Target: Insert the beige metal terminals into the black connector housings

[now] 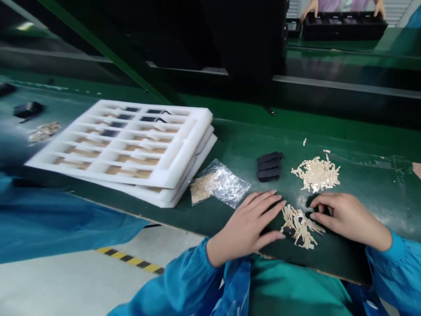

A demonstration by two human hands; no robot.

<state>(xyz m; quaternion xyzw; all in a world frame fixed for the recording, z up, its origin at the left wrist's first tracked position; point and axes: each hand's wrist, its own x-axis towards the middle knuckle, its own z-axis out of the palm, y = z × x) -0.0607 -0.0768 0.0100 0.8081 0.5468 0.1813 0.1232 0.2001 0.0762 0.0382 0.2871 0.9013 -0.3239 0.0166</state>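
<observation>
My left hand (251,226) rests near the table's front edge, fingers stretched out and holding nothing. Its fingertips reach the left side of a small loose pile of thin cream-coloured strips (304,230). On the other side of that pile, my right hand (345,215) has its fingers curled, thumb and forefinger close together. Whatever may be between those fingertips is too small to make out. Behind it lies a larger heap of similar cream pieces (317,173). Several black ribbed blocks (269,166) sit side by side just beyond my left hand.
A clear plastic bag (220,182) with tan pieces lies beside stacked white foam trays (179,175), some slots holding black parts. At far left, a blue sleeve (66,215) and another small heap (45,131) show. Across the line, another person's hands hold a black case (344,30).
</observation>
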